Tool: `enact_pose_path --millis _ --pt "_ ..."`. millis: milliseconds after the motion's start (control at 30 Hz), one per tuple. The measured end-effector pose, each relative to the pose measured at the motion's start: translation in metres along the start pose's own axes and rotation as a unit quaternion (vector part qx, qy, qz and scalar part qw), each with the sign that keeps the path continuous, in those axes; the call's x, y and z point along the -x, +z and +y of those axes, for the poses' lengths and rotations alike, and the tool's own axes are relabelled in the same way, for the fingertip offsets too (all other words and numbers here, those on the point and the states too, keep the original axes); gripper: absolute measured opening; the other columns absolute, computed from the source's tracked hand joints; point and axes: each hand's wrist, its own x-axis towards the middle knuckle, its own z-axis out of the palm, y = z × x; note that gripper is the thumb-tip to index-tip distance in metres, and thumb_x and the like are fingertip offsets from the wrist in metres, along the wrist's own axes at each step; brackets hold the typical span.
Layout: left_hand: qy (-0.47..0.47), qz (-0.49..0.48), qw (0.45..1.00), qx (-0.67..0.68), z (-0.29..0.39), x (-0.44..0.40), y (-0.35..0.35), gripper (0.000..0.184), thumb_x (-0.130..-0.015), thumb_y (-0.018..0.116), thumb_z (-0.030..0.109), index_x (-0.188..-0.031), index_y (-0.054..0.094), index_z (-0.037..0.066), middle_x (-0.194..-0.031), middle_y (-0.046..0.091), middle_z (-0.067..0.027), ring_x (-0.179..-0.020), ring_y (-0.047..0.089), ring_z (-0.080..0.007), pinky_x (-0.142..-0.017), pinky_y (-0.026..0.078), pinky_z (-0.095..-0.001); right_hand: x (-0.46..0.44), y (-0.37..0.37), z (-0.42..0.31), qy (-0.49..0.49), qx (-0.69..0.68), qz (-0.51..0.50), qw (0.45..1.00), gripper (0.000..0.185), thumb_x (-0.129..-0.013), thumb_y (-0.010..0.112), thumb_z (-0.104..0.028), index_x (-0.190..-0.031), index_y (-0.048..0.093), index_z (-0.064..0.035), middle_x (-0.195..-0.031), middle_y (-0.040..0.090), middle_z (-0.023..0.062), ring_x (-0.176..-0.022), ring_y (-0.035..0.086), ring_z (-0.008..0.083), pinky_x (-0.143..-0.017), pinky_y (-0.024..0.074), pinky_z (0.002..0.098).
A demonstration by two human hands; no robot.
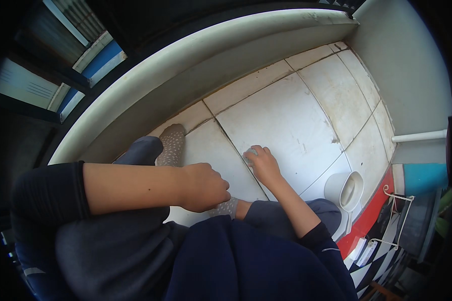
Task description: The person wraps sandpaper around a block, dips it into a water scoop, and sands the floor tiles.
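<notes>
My right hand (264, 164) presses down on the white tiled floor (271, 110), its fingers closed around a small greyish wad (250, 155). Most of the wad is covered by the fingers, and its exact kind does not show. Further left, my left hand (204, 187) is curled into a fist above my socked foot (225, 206). Whatever those fingers may hold is hidden from this angle. Right of my right forearm, beside my bent knee, a white dipper (336, 186) stands on the tiles with its handle toward me.
A curved low wall (186, 65) bounds the floor at the back and left. On the right rise a grey wall (407, 65) and a white pipe (419, 136). A red edge (359, 231), a white wire rack (399, 220) and a blue-green object (424, 178) lie at lower right.
</notes>
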Motion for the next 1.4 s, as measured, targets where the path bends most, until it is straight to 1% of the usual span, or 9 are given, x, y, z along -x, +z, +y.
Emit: enact_pose_path --millis 167,333,467,533,633,867,1067,1267,1400 --pt "-0.003 -0.003 1.000 -0.018 0.002 -0.003 -0.007 0.020 -0.089 0.055 0.027 -0.093 0.060 0.008 -0.090 0.059 -0.0069 -0.088 0.061 -0.0242 -0.073 0.048 -0.0388 -0.005 0.002 -0.005 0.023 -0.013 0.031 0.999 0.033 -0.070 0.067 -0.001 -0.101 0.066 -0.0098 -0.110 0.057 0.0134 -0.093 0.055 0.0328 -0.075 0.0524 0.0382" --pt "-0.012 0.016 1.000 0.008 -0.008 0.007 0.005 0.018 -0.087 0.054 0.021 -0.094 0.065 0.009 -0.091 0.063 -0.0083 -0.088 0.064 -0.0260 -0.077 0.050 -0.0394 0.042 -0.006 0.000 0.005 0.003 -0.014 1.000 0.034 -0.069 0.068 -0.002 -0.102 0.066 -0.0111 -0.112 0.056 0.0122 -0.095 0.054 0.0312 -0.074 0.0527 0.0376" --pt "-0.010 -0.008 1.000 -0.005 -0.003 -0.001 0.007 0.018 -0.087 0.054 0.022 -0.095 0.065 0.010 -0.092 0.063 -0.0079 -0.089 0.064 -0.0257 -0.078 0.049 -0.0390 -0.008 0.006 -0.010 0.008 -0.010 0.002 1.000 0.034 -0.070 0.068 -0.002 -0.103 0.066 -0.0103 -0.113 0.056 0.0128 -0.094 0.054 0.0319 -0.075 0.0526 0.0384" --pt "-0.004 -0.009 1.000 -0.010 0.001 -0.005 0.000 0.019 -0.089 0.055 0.027 -0.093 0.059 0.009 -0.090 0.058 -0.0062 -0.088 0.061 -0.0234 -0.074 0.048 -0.0380 -0.040 0.017 -0.012 0.026 -0.021 0.070 0.997 0.034 -0.071 0.067 -0.001 -0.104 0.065 -0.0093 -0.113 0.056 0.0135 -0.095 0.054 0.0327 -0.075 0.0524 0.0394" --pt "-0.008 -0.020 1.000 -0.022 0.003 -0.009 -0.006 0.019 -0.089 0.054 0.027 -0.093 0.059 0.009 -0.091 0.059 -0.0059 -0.088 0.061 -0.0229 -0.074 0.048 -0.0377 -0.060 0.022 -0.014 0.045 -0.030 0.076 0.996 0.035 -0.072 0.066 -0.001 -0.106 0.065 -0.0091 -0.113 0.056 0.0141 -0.096 0.054 0.0334 -0.075 0.0522 0.0401" --pt "-0.020 0.010 1.000 0.001 -0.011 0.009 0.010 0.020 -0.089 0.055 0.028 -0.093 0.059 0.009 -0.091 0.059 -0.0061 -0.087 0.061 -0.0243 -0.075 0.049 -0.0392 -0.001 0.007 -0.001 0.006 -0.005 0.028 1.000 0.035 -0.073 0.068 -0.006 -0.107 0.065 -0.0104 -0.110 0.055 0.0128 -0.093 0.054 0.0311 -0.075 0.0524 0.0378" --pt "-0.014 -0.005 1.000 -0.003 -0.008 0.003 0.010 0.019 -0.088 0.056 0.027 -0.092 0.059 0.008 -0.089 0.059 -0.0069 -0.086 0.061 -0.0252 -0.074 0.049 -0.0399 -0.084 0.025 -0.021 0.037 -0.009 0.057 0.998 0.038 -0.071 0.070 -0.003 -0.108 0.065 -0.0100 -0.112 0.056 0.0142 -0.093 0.054 0.0326 -0.078 0.0497 0.0391" --pt "-0.021 0.005 1.000 0.002 -0.008 0.006 0.004 0.019 -0.088 0.056 0.026 -0.094 0.059 0.008 -0.090 0.059 -0.0073 -0.087 0.061 -0.0254 -0.075 0.049 -0.0392 -0.040 0.021 -0.007 -0.003 0.000 0.051 0.999 0.036 -0.072 0.067 -0.004 -0.107 0.065 -0.0102 -0.113 0.054 0.0139 -0.094 0.052 0.0311 -0.073 0.0526 0.0383" --pt "-0.028 -0.004 0.999 0.020 -0.010 0.009 0.013 0.017 -0.086 0.054 0.018 -0.094 0.065 0.008 -0.093 0.064 -0.0090 -0.091 0.064 -0.0264 -0.079 0.050 -0.0392 -0.032 0.020 -0.009 -0.008 0.007 0.050 0.999 0.035 -0.073 0.066 -0.003 -0.107 0.065 -0.0114 -0.112 0.054 0.0136 -0.093 0.052 0.0306 -0.071 0.0527 0.0381"
